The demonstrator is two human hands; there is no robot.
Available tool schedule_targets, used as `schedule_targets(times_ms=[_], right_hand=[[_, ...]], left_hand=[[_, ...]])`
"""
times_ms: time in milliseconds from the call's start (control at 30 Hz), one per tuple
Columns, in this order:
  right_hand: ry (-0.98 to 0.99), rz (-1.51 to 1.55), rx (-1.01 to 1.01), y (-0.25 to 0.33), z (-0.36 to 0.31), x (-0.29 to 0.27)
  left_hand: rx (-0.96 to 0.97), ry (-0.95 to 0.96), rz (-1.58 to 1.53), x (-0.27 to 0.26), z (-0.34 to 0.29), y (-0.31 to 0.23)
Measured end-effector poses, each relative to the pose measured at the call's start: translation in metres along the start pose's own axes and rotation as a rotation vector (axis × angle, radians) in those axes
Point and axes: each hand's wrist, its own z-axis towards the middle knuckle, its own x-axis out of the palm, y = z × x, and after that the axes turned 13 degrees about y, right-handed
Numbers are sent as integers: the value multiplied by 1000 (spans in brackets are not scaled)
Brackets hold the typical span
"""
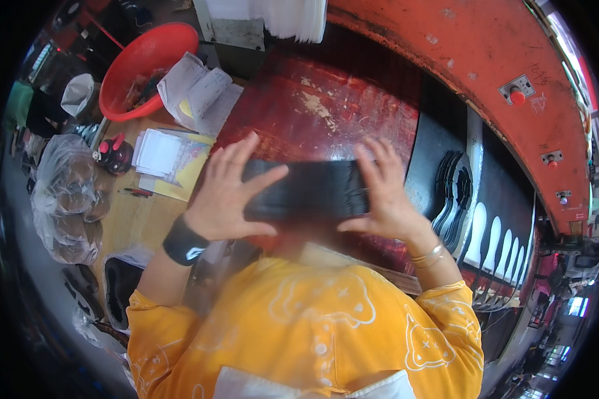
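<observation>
Head view: left hand (225,196) and right hand (387,198), fingers spread, bracket ends of black rectangular layered stack (306,191), material unclear, over worn glossy red surface (363,113), toward person-side edge; even inward pressure should keep layers flush.

The person is wearing an orange-yellow short-sleeved shirt (259,306) with white cartoon-bear outlines (412,366) and pale buttons (321,348). A black wristband (181,242) bearing a white mark (194,253) is circling the left wrist; thin gold-coloured bangles (430,257) are ringing the right.
</observation>
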Motion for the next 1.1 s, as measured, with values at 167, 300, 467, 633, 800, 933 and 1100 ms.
schedule_targets(times_ms=[167,300,467,633,800,933,1100], right_hand=[[110,251,59,4,3,5],[22,303,-11,-5,-3,2],[106,235,32,-1,8,12],[113,166,-55,3,13,1],[13,137,-165,-5,16,-6],[157,257,-237,-24,20,7],[316,411,-225,-30,32,-14]], left_hand=[[-32,157,-10,-5,9,8],[29,-119,-245,-4,-4,14],[103,-132,-173,21,-11,21],[55,-242,-107,34,-19,15],[51,-426,-138,36,-32,-5],[-39,-384,-93,51,-26,-3],[-41,-408,-164,52,-30,7]])
